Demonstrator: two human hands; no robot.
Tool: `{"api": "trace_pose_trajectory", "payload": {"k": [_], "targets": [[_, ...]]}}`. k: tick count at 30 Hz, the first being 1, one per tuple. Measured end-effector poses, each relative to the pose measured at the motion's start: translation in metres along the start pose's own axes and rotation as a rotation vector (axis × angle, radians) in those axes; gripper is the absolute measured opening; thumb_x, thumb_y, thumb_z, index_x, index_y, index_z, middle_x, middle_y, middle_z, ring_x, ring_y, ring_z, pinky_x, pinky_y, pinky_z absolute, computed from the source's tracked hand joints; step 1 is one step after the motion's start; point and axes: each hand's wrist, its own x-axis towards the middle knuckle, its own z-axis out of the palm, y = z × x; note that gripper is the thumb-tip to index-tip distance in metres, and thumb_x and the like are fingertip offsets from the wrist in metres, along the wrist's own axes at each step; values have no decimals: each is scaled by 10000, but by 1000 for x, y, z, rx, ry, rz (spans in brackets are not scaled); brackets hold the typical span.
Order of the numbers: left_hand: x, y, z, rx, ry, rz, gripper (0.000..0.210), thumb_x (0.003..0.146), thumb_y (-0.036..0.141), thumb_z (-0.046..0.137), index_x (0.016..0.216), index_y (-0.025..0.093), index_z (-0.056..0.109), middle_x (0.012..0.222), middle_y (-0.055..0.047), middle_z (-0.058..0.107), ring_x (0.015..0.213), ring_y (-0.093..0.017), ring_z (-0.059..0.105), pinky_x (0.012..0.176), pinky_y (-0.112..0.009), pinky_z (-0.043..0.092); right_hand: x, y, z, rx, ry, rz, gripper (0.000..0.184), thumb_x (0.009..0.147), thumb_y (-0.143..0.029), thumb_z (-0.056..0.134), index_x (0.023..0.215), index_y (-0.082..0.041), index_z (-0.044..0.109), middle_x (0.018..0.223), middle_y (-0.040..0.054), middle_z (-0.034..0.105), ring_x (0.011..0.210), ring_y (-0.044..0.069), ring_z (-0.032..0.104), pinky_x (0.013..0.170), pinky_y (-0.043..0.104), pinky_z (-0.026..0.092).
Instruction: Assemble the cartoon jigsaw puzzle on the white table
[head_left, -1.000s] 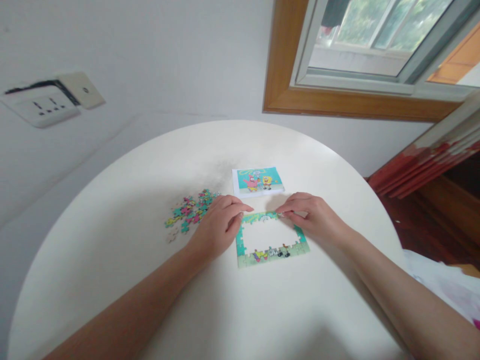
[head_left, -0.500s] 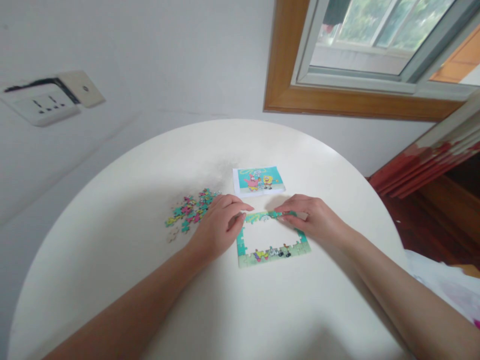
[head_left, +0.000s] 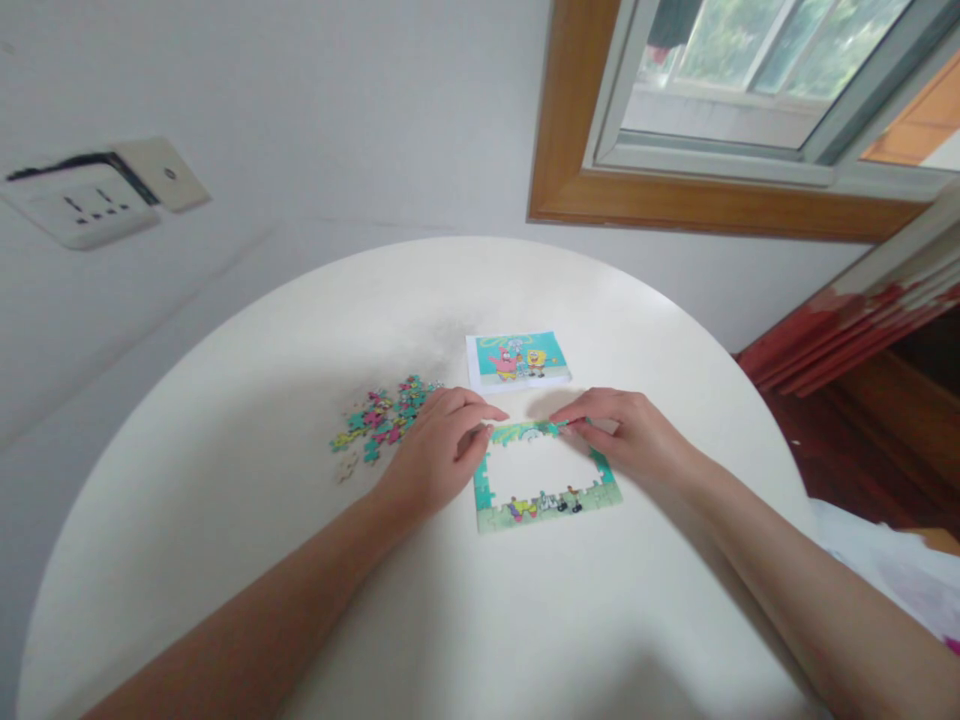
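Note:
A jigsaw puzzle border point(head_left: 551, 510) lies flat on the white table, its pieces joined in a rectangle around a bare middle. The lower side shows cartoon legs and feet on pale green; the other sides are mostly turquoise. At its upper left corner rests my left hand point(head_left: 442, 445), thumb and index finger apart, with nothing visible between them. My right hand point(head_left: 619, 425) pinches a small turquoise puzzle piece point(head_left: 564, 426) at the top side, right of the middle. Its fingers partly cover that piece and the upper right corner.
Loose puzzle pieces point(head_left: 379, 420) lie heaped beside my left hand, partly hidden by it. Beyond the border is a reference picture point(head_left: 521, 360) of cartoon characters. The round white table point(head_left: 247, 400) stands against a wall with a socket point(head_left: 94, 205) and a window point(head_left: 735, 100).
My right hand's fingertips have shifted slightly to the right along the top side, uncovering a bit more of it. My left hand stays in place.

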Motion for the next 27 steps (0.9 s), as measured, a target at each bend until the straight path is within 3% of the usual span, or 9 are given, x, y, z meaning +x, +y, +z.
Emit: {"api": "trace_pose_trajectory", "payload": {"k": [10, 27], "targets": [[-1, 1, -1, -5, 0, -6, 245, 907, 188, 459, 1020, 195, 676, 982, -68, 605, 985, -214, 546, 922, -381, 420, 2, -1, 0, 177, 94, 211, 190, 819, -271, 626, 959, -212, 740, 888, 28, 739, 817, 165, 655, 744, 283, 503], [-1, -1, -1, 1, 7, 8, 234, 905, 185, 466, 1017, 192, 672, 974, -62, 598, 972, -216, 542, 908, -379, 416, 3, 1, 2, 90, 69, 211, 134, 817, -222, 591, 878, -204, 709, 847, 13, 722, 765, 140, 634, 689, 252, 481]]}}
